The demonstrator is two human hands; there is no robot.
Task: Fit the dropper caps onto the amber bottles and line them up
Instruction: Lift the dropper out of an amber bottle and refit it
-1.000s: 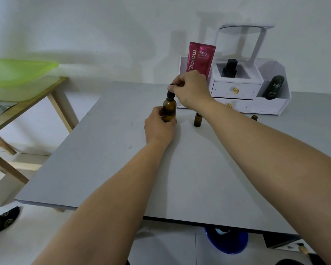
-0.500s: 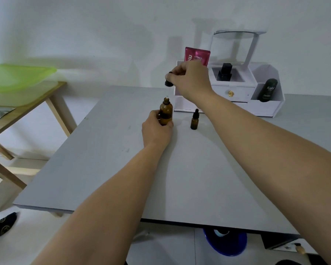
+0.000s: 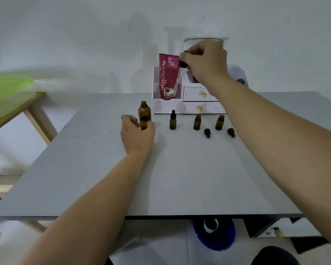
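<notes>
My left hand (image 3: 136, 133) grips the base of a large amber bottle (image 3: 144, 114) that stands upright and uncapped on the grey table (image 3: 170, 169). My right hand (image 3: 204, 61) is raised high above the table, holding a black dropper cap (image 3: 182, 63) whose glass pipette hangs down to the left. To the right stand three small amber bottles: one capped (image 3: 172, 120), two open (image 3: 197, 122) (image 3: 219, 122). Two loose black caps (image 3: 207, 132) (image 3: 231, 132) lie in front of the open ones.
A white cosmetic organiser (image 3: 189, 104) with drawers stands at the table's back, holding a pink tube (image 3: 167, 77). A wooden side table (image 3: 13, 111) with a green tray (image 3: 5, 87) is at the left. A blue basin (image 3: 214, 234) sits on the floor.
My right hand has lifted the dropper cap up and to the right, pulling the pipette clear of the large bottle. The view has tilted, showing more small bottles and loose caps.
</notes>
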